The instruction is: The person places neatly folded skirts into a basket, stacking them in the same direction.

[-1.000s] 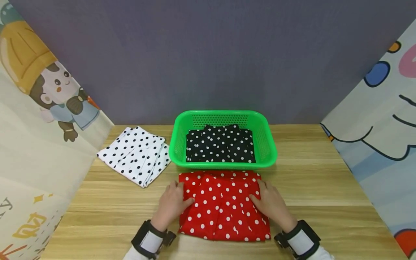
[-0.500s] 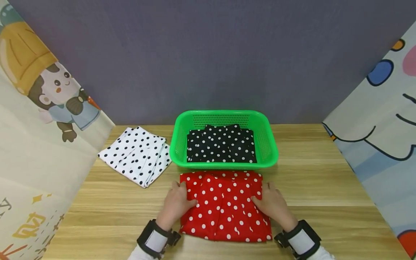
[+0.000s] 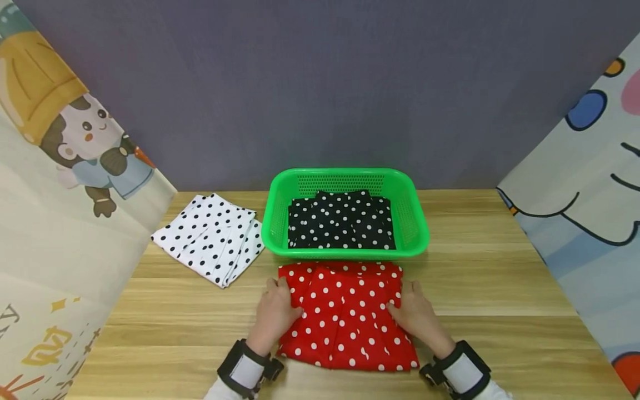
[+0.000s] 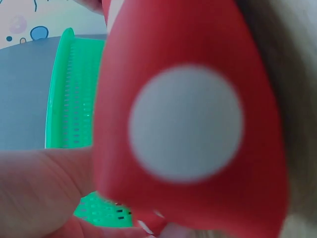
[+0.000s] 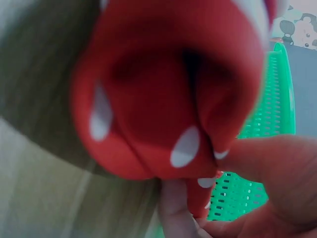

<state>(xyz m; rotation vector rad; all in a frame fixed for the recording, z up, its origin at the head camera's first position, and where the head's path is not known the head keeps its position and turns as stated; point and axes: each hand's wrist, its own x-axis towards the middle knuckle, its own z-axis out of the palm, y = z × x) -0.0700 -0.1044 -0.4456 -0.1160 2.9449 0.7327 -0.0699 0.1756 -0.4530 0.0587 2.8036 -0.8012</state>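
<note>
At lower middle of the head view, your left hand [image 3: 275,313] and right hand [image 3: 415,313] pinch opposite sides of the red cloth [image 3: 345,330], below the green basket [image 3: 345,254]; grip evenly. Left wrist view: cloth fills the centre. Right wrist view, centre: layers gape, so gather them all.

A dark grey wall [image 3: 320,89] backs a wood-grain tabletop [image 3: 500,266] between two cartoon-printed side panels [image 3: 55,222]
</note>
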